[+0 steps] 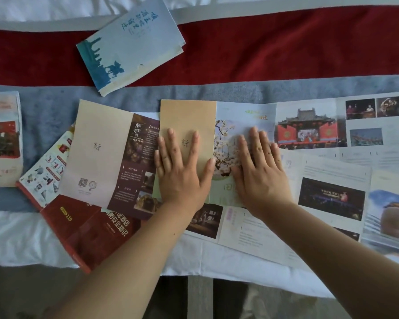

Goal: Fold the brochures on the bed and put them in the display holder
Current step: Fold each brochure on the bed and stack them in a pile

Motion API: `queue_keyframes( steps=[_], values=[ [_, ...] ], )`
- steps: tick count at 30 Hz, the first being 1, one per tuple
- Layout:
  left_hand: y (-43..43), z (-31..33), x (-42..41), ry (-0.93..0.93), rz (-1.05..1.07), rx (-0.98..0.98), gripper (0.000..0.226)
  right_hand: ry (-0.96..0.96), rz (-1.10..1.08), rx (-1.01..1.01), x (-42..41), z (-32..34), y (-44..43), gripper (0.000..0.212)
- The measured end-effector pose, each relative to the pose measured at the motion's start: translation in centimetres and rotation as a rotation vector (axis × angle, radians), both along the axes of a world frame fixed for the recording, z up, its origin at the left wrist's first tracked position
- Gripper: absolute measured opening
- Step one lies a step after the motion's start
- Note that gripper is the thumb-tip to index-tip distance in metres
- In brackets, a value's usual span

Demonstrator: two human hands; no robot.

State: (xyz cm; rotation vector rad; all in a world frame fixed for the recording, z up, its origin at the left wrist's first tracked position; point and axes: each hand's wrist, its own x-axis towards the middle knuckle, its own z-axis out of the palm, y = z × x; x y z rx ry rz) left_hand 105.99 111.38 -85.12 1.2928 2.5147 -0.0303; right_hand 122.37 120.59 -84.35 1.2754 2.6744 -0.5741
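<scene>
Early stage — left hand [182,173] and right hand [258,171] flat, fingers straight, pressing first panel of long brochure [309,125]; blue brochure [129,42] far left looks folded, holder not in view.

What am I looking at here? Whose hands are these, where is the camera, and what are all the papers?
There is no machine here. A person wears a camera on the head, so this single picture looks down at their own two bare hands. The left hand lies flat on a tan brochure panel. The right hand lies flat on the blossom-printed panel of a long unfolded brochure. Nothing is gripped. More brochures lie around them on the bed, including a folded blue one at the top and a dark red one at lower left. No display holder shows.
</scene>
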Motion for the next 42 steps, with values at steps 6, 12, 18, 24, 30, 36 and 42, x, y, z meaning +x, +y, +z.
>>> queue_keyframes(
  steps=[6,12,18,24,30,36,42],
  values=[
    [-0.4,0.1,-1.0,-0.047,-0.01,0.143,0.074,-0.005,-0.078,0.011,-1.2,-0.3,-0.9,0.067],
    [-0.5,0.8,-1.5,-0.134,0.038,0.209,0.072,0.009,-0.117,0.017,-1.9,-0.3,-1.3,0.069],
    [1.4,1.2,-4.6,-0.059,0.008,0.133,0.07,0.077,-0.191,0.011,-3.3,-0.2,0.0,0.055],
    [1.3,-0.1,-5.5,-0.197,0.059,0.258,0.08,0.003,-0.178,0.031,-4.9,-0.3,0.4,0.073],
    [1.1,0.4,-5.9,-0.296,0.057,0.308,0.078,0.114,-0.063,-0.036,-7.0,0.0,-0.6,0.07],
    [1.0,4.3,-7.5,-0.57,0.169,0.326,0.079,0.198,-0.02,-0.111,-10.4,1.4,-2.3,0.072],
    [-1.0,10.0,-9.7,-0.65,0.246,0.484,0.072,0.218,0.055,-0.145,-14.5,2.8,-4.5,0.065]
  ],
)
